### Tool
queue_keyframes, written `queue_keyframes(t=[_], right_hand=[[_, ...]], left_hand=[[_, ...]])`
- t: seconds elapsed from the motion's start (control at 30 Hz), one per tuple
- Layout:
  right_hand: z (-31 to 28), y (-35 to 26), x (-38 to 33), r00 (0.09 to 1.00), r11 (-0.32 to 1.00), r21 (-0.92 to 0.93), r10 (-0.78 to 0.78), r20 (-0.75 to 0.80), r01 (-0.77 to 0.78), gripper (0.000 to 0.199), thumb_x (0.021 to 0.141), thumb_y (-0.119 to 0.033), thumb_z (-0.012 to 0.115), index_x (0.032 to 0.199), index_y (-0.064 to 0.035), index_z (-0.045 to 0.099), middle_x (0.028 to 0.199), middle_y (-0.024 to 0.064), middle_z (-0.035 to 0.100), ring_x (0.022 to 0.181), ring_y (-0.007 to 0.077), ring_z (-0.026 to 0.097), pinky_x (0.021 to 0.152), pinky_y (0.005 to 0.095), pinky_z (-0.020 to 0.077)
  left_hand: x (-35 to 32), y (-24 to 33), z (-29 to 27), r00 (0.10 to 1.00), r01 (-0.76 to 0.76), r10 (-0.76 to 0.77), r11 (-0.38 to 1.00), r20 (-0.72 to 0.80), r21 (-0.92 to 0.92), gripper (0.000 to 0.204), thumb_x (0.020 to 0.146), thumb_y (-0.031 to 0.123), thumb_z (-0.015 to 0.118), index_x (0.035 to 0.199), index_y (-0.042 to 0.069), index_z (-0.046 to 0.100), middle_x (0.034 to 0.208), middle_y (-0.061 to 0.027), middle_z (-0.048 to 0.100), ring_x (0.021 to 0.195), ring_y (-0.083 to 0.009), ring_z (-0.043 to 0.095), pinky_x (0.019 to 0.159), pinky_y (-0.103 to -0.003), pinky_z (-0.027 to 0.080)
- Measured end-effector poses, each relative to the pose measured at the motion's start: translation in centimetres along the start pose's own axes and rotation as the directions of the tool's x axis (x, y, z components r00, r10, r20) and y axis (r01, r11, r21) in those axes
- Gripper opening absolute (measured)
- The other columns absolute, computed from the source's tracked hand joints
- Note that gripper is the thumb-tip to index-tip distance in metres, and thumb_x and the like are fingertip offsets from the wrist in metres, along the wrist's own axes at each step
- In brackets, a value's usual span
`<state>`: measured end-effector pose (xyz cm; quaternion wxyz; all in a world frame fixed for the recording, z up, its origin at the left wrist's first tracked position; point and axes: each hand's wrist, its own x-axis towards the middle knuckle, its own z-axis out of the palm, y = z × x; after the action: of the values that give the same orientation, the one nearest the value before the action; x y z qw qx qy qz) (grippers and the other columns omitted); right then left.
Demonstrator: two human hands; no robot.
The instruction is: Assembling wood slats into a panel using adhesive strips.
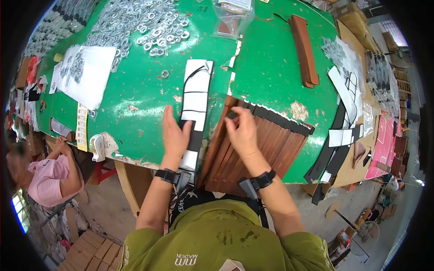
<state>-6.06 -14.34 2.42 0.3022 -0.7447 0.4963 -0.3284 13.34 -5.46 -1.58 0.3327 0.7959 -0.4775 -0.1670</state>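
Observation:
A long white strip with black edging and black cross bands (195, 97) lies lengthwise on the green table in front of me. My left hand (175, 137) is at its left edge, fingers stretched out and thumb apart, with nothing gripped. To the right, a row of dark brown strips with black far ends (264, 144) lies side by side at the near table edge. Above the left side of this row, my right hand (244, 135) pinches a small dark piece (232, 115) between thumb and fingers. Whether that piece is joined to a strip is hidden.
Small bagged metal rings (158, 34) are heaped at the far left, near clear plastic bags (92, 67). A tape dispenser (97, 147) stands at the left edge. A brown strip bundle (304, 52) and black-and-white strips (341, 137) lie rightward. A person in pink (54, 178) sits at left.

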Motion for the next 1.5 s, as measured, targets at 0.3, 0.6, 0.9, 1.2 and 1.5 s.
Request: queue_keyframes(t=[0.3, 0.6, 0.9, 1.2, 1.5], right_hand=[[-1.6, 2.7, 2.5, 0.993, 0.958, -0.263, -0.103, 0.051, 0.112, 0.043, 0.078, -0.006, 0.075, 0.118, -0.0041, 0.062, 0.125, 0.0131, 0.061, 0.112, 0.0331, 0.057, 0.097, 0.0430, 0.0445], [-0.1, 2.0, 3.1, 0.979, 0.915, -0.351, -0.172, 0.108, 0.199, 0.045, 0.076, -0.008, 0.076, 0.118, -0.0037, 0.062, 0.119, 0.0110, 0.062, 0.115, 0.0313, 0.056, 0.101, 0.0449, 0.0398], [0.2, 2.2, 3.4, 0.982, 0.908, -0.373, -0.173, 0.079, 0.190, 0.043, 0.076, -0.012, 0.078, 0.116, -0.0042, 0.065, 0.120, 0.0115, 0.064, 0.110, 0.0318, 0.059, 0.097, 0.0435, 0.0446], [-0.2, 2.9, 3.3, 0.985, 0.905, -0.390, -0.154, 0.078, 0.172, 0.044, 0.074, -0.009, 0.077, 0.115, -0.0008, 0.065, 0.117, 0.0131, 0.065, 0.109, 0.0306, 0.060, 0.096, 0.0430, 0.0446], [-0.3, 2.6, 3.6, 0.984, 0.894, -0.415, -0.133, 0.115, 0.170, 0.045, 0.075, -0.012, 0.077, 0.118, -0.0033, 0.065, 0.113, 0.0113, 0.066, 0.106, 0.0291, 0.060, 0.095, 0.0422, 0.0429]], left_hand=[[-4.1, 5.5, 5.5, 0.937, -0.144, 0.080, 0.975, 0.339, 0.167, 0.072, 0.087, 0.026, 0.070, 0.142, -0.006, 0.038, 0.148, -0.0224, 0.038, 0.140, -0.0414, 0.033, 0.114, -0.056, 0.026], [-1.0, 6.9, 4.5, 0.917, -0.015, -0.072, 0.977, 0.392, 0.212, 0.059, 0.075, 0.017, 0.079, 0.125, -0.003, 0.055, 0.095, -0.0167, 0.061, 0.094, -0.0350, 0.061, 0.083, -0.047, 0.048], [-2.5, 7.8, 6.1, 0.932, -0.103, 0.019, 0.972, 0.363, 0.213, 0.046, 0.079, 0.007, 0.066, 0.122, -0.001, 0.055, 0.087, -0.0149, 0.061, 0.080, -0.0329, 0.065, 0.069, -0.043, 0.053], [-2.8, 7.5, 6.8, 0.946, -0.172, 0.092, 0.955, 0.309, 0.240, 0.043, 0.081, 0.006, 0.061, 0.122, -0.001, 0.055, 0.087, -0.0123, 0.060, 0.077, -0.0306, 0.063, 0.066, -0.042, 0.051], [-2.8, 7.5, 6.8, 0.935, -0.152, 0.062, 0.960, 0.349, 0.236, 0.050, 0.079, 0.007, 0.065, 0.126, -0.004, 0.052, 0.089, -0.0165, 0.060, 0.081, -0.0350, 0.063, 0.070, -0.045, 0.052]])
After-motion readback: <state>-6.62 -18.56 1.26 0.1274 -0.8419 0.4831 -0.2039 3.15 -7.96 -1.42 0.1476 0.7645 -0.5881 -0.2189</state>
